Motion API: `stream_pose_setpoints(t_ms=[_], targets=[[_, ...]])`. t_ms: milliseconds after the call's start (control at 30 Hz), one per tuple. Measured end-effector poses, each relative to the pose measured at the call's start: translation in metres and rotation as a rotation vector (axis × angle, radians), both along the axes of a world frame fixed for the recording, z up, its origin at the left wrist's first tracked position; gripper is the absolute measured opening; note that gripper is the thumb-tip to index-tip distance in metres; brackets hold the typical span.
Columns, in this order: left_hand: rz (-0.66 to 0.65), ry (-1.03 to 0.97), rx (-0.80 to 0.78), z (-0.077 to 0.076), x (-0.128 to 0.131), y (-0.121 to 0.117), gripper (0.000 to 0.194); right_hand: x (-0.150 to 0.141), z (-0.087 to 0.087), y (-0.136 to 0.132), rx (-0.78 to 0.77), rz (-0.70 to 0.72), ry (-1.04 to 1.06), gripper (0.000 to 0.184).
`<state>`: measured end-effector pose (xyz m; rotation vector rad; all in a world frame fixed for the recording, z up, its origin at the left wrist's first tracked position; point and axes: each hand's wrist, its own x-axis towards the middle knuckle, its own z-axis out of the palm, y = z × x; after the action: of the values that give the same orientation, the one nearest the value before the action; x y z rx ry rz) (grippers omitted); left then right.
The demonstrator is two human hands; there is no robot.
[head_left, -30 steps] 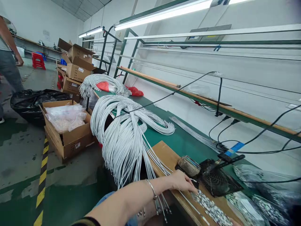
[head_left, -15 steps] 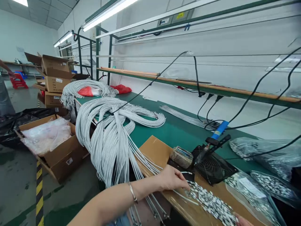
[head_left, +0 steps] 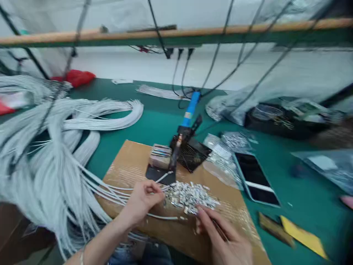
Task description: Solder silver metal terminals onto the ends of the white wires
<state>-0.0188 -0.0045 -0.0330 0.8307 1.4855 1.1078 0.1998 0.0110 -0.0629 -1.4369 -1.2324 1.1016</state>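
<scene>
My left hand [head_left: 146, 198] is closed in a pinch over the cardboard, at the left edge of a pile of small metal terminals [head_left: 190, 197]. A white cable [head_left: 163, 177] sticks out from its fingers, its tip pointing toward the stand. Other loose cables [head_left: 116, 191] run under and beside that hand from the large bundle [head_left: 63, 158] on the left. At the pile's near edge, my right hand [head_left: 224, 235] is closed around a thin metal tool [head_left: 220, 230], mostly hidden and blurred; its fingertips touch the terminals.
A blue-handled soldering iron [head_left: 191, 110] is fixed upright behind the pile, beside a taped block [head_left: 160, 156] and a black fan [head_left: 193, 154]. A phone [head_left: 256, 178], plastic bags [head_left: 220, 158] and a yellow strip [head_left: 303, 235] lie right. Black cords [head_left: 215, 55] hang across the bench.
My view has swung right and down toward the bench. My right hand, barely showing before, is now fully in view at the pile. My left hand stays beside the terminals, still pinched.
</scene>
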Motion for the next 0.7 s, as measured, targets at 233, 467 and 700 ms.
stream_pose_setpoints(t_ms=[233,467,700], targets=[[-0.067,-0.037,-0.022,0.012,-0.008,0.0,0.029,-0.043,0.024,0.001,-0.037,0.072,0.178,0.017],[-0.01,-0.076,-0.019,0.02,-0.005,-0.002,0.019,-0.061,0.034,0.008,-0.05,0.203,0.256,0.01],[0.058,-0.077,-0.08,0.032,0.001,0.006,0.016,-0.062,0.038,0.014,-0.047,0.251,0.206,0.015]])
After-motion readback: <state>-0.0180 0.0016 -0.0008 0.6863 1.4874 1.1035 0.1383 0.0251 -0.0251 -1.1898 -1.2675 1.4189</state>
